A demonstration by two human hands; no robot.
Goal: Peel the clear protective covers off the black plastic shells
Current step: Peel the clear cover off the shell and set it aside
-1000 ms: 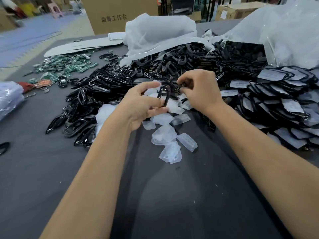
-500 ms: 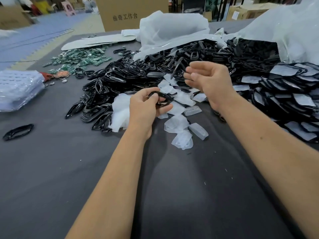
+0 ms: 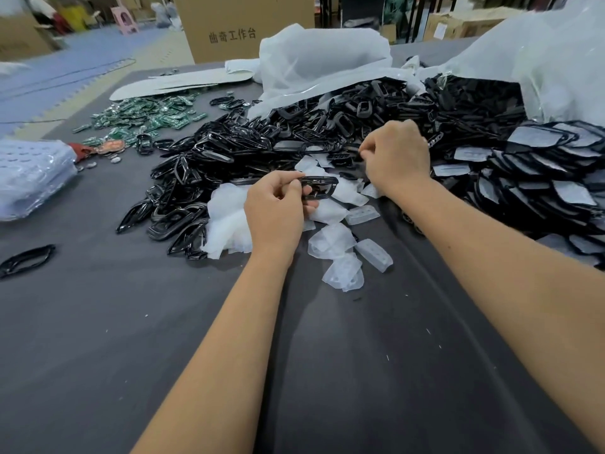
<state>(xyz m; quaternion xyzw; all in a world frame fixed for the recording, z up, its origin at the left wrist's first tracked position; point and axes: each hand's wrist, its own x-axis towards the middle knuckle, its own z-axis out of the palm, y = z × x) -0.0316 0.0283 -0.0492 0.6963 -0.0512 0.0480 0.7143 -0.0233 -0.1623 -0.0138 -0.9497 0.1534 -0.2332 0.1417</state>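
On the near half of the worktop (image 3: 98,355) lies smooth, dark grey cloth, creased lengthwise between the two bare forearms. Past it, thin clear covers (image 3: 340,247) lie scattered in a crumpled, translucent litter. Just above them the left hand (image 3: 275,211) pinches a glossy black shell (image 3: 319,188), an open oblong frame, between thumb and curled fingers. The right hand (image 3: 397,155) reaches further in, its fingers curled at the edge of the heap; whether they hold anything I cannot tell. Behind both hands spreads a pile of bare shells (image 3: 229,152), shiny and tangled. To the right, covered shells (image 3: 540,172) lie in overlapping rows, each with a matte, whitish face. Farther left sit small green circuit boards (image 3: 147,116), and at the far edge white plastic bags (image 3: 320,60) and a cardboard box (image 3: 242,24).
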